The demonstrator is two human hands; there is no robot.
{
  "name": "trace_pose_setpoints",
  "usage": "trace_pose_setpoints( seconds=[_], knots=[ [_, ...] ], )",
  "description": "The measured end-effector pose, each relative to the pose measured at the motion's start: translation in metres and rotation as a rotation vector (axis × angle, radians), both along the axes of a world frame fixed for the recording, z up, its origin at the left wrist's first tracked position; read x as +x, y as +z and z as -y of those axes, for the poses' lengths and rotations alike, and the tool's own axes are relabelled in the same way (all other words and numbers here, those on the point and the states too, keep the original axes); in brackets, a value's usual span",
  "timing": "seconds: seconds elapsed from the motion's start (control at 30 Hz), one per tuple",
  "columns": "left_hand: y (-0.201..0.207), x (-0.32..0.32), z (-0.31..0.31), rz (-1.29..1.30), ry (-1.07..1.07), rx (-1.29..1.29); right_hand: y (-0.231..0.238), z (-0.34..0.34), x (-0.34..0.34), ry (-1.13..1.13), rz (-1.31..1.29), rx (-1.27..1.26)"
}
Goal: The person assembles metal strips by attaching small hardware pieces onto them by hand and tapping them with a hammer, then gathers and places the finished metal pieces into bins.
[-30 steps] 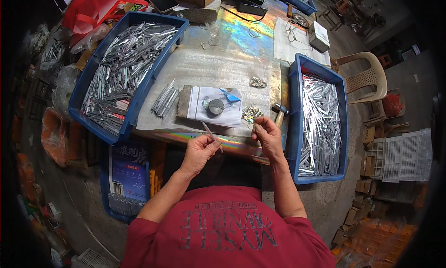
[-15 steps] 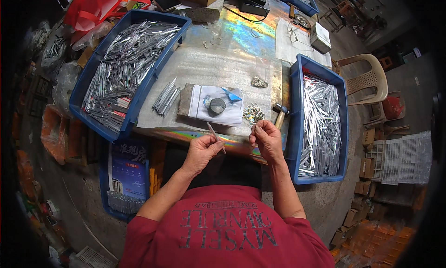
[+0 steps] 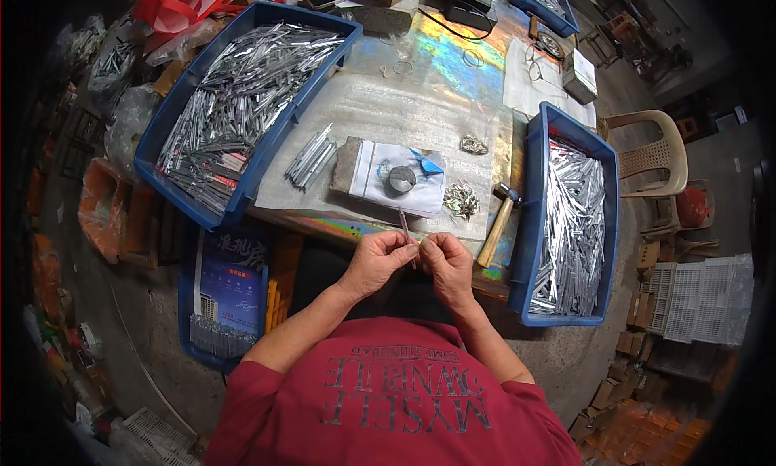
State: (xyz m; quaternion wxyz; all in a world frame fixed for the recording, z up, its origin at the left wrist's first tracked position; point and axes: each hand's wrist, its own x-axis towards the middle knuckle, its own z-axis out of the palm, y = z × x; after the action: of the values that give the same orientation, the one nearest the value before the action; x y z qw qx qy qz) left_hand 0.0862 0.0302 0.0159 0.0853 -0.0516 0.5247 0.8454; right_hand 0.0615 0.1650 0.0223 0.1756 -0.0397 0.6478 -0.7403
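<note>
Before the person, both hands meet at the counter's (image 3: 446, 47) near edge. The left hand (image 3: 378, 261) is clamped on a slender rod (image 3: 403, 218), upper end projecting toward a paper-topped block (image 3: 356, 165); the right hand (image 3: 449, 265) has its fingertips drawn together beside the rod, their contents hidden. The block, bearing a grey cylinder (image 3: 400, 181) and a blue scrap (image 3: 428, 165), stands directly beyond the hands. To its left lies a bundle of silver strips (image 3: 311, 159); to its right, a heap of small parts (image 3: 461, 199) and a hammer (image 3: 495, 230). Flanking blue trays, left (image 3: 280, 139) and right (image 3: 612, 244), hold massed silvery strips; a lower blue bin (image 3: 185, 312) contains a printed sheet (image 3: 230, 276) and slender pieces (image 3: 222, 337).
</note>
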Motion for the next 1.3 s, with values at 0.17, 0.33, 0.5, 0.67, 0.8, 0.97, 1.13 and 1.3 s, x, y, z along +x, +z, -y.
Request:
trace_pose_setpoints(
  seconds=[0.17,0.33,0.5,0.67,0.8,0.97,1.13,1.3],
  knots=[
    [-0.004,0.002,0.003,-0.023,-0.015,0.015,-0.001,0.003,0.004,-0.014,-0.168,0.214],
    [-0.004,0.002,0.005,-0.017,-0.027,0.034,0.001,0.001,0.002,0.073,-0.118,0.248],
    [0.0,0.002,0.006,0.022,-0.023,0.056,0.001,-0.002,0.001,0.118,-0.074,0.231],
    [-0.002,0.0,0.006,0.159,0.148,0.248,0.006,0.003,0.004,0.06,0.061,0.067],
    [-0.004,0.0,0.007,0.164,0.234,0.334,0.004,0.006,0.009,0.067,0.15,-0.095],
    [-0.002,-0.001,0.006,0.163,0.256,0.327,0.005,0.011,0.011,0.08,0.196,-0.107],
    [-0.003,0.0,0.005,0.153,0.262,0.308,0.007,0.014,0.011,0.072,0.212,-0.151],
    [0.001,0.001,0.003,0.146,0.284,0.286,0.004,0.015,0.012,0.05,0.207,-0.182]
  ],
)
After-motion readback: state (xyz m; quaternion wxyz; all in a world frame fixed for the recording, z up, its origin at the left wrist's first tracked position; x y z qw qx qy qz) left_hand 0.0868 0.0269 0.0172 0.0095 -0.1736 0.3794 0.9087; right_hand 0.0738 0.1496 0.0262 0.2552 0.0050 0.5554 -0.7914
